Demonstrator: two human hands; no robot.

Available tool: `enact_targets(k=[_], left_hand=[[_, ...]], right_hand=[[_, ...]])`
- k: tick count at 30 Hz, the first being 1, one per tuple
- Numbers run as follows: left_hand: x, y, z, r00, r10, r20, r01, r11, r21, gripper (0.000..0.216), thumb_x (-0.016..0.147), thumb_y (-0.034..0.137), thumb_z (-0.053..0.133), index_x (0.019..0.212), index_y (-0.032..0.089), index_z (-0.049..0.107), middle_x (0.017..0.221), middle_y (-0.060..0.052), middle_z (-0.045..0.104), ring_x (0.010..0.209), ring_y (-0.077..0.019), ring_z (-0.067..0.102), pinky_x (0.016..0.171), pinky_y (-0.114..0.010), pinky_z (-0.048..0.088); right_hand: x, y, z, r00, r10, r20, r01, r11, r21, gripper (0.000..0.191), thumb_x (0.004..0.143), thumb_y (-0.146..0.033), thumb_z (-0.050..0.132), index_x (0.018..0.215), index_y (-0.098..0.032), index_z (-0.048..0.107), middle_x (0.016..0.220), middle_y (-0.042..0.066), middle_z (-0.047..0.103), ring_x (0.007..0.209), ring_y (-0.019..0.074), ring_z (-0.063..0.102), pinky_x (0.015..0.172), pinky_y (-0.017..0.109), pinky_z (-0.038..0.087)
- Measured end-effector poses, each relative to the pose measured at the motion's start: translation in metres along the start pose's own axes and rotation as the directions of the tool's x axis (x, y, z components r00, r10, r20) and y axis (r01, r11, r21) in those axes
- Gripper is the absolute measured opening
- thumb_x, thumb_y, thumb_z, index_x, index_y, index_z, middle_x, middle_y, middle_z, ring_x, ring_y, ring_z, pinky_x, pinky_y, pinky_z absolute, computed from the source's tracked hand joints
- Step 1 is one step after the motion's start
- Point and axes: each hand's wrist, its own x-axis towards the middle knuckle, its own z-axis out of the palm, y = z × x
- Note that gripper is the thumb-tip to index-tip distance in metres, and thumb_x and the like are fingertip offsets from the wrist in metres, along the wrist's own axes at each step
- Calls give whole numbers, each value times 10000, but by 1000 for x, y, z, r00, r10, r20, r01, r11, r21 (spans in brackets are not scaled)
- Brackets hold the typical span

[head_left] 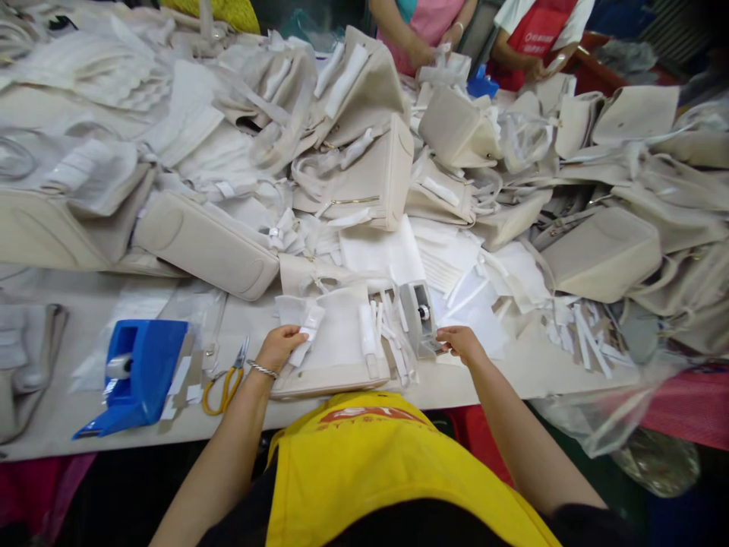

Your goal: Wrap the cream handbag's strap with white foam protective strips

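My left hand (pixel 282 347), wearing a bracelet, pinches a white wrapped strip (pixel 310 325) over the near left part of a cream handbag (pixel 336 365). The bag lies flat against the table's front edge, partly covered by pale sheet material. At the cutter end of a grey tape dispenser (pixel 418 323), the fingers of my right hand (pixel 462 343) are closed on the tape's end, which is barely visible. Several white strips (pixel 387 334) lie on the bag's right side, beside the dispenser.
On the left are a blue tape dispenser (pixel 140 372) and yellow-handled scissors (pixel 225 384). Cream handbags (pixel 208 239) are heaped along the back of the table. White paper sheets (pixel 384 251) and scraps (pixel 586 338) lie around. Two people in aprons (pixel 424 30) work across the table.
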Motion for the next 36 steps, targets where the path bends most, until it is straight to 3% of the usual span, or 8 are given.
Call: enact_targets(k=[9, 15, 20, 23, 26, 29, 33, 36], left_hand=[[1, -5, 0, 999, 6, -34, -6, 1000, -9, 347, 456, 326, 668, 716, 105, 609, 571, 0, 604, 482, -108, 510, 458, -208, 375], [9, -11, -2, 1000, -9, -16, 9, 1000, -28, 333, 478, 309, 668, 730, 102, 600, 582, -9, 614, 495, -107, 518, 469, -204, 386], [15, -14, -2, 1000, -20, -4, 19, 999, -29, 321, 490, 311, 662, 722, 100, 595, 569, -12, 610, 489, -106, 516, 465, -203, 384], [11, -12, 0, 1000, -11, -24, 11, 999, -36, 304, 477, 299, 659, 696, 98, 593, 535, -4, 591, 466, -101, 500, 447, -203, 371], [5, -9, 2, 999, -9, -44, 6, 998, -60, 281, 463, 271, 653, 670, 93, 587, 494, 5, 562, 434, -92, 474, 427, -204, 356], [3, -8, 2, 998, -13, -55, 9, 997, -74, 259, 456, 255, 653, 641, 90, 578, 476, 7, 543, 414, -81, 454, 409, -198, 337], [3, -10, 0, 999, -18, -28, 15, 995, -103, 247, 463, 240, 654, 639, 86, 573, 487, 1, 541, 417, -73, 448, 405, -191, 331], [4, -13, 0, 1000, -7, -19, 5, 995, -103, 240, 484, 242, 646, 651, 88, 569, 500, -2, 542, 431, -77, 456, 419, -195, 344]], right_hand=[[-6, 6, -1, 992, -58, 113, 49, 995, 86, 170, 583, -240, 592, 494, -131, 497, 377, -24, 436, 319, 35, 280, 309, 166, 145], [-44, 49, -22, 987, -109, 116, 66, 941, 331, 232, 561, -333, 617, 611, -131, 514, 537, -22, 469, 345, 21, 269, 312, 173, 119], [-41, 89, -9, 991, -63, 118, 18, 939, 343, 312, 525, -351, 636, 719, -116, 571, 582, -9, 484, 360, 24, 258, 330, 185, 121], [-20, 102, -2, 979, -201, -32, 204, 967, 155, 324, 555, -382, 595, 759, -132, 600, 604, 17, 538, 402, 69, 349, 367, 210, 242], [1, 119, -7, 891, -426, -159, 380, 889, -254, 226, 603, -354, 524, 711, -181, 622, 724, 58, 606, 626, 183, 519, 552, 286, 390], [6, 129, -23, 897, -420, -136, 304, 811, -499, 168, 619, -339, 505, 661, -223, 619, 755, 82, 621, 729, 253, 540, 643, 348, 394], [-33, 85, -21, 938, -347, 28, 343, 907, -244, 240, 618, -403, 561, 766, -221, 612, 730, 60, 609, 653, 204, 530, 566, 299, 403], [-81, 13, 32, 854, -386, 349, 412, 911, 1, 310, 617, -424, 596, 796, -171, 604, 645, 36, 566, 508, 124, 446, 452, 237, 341]])
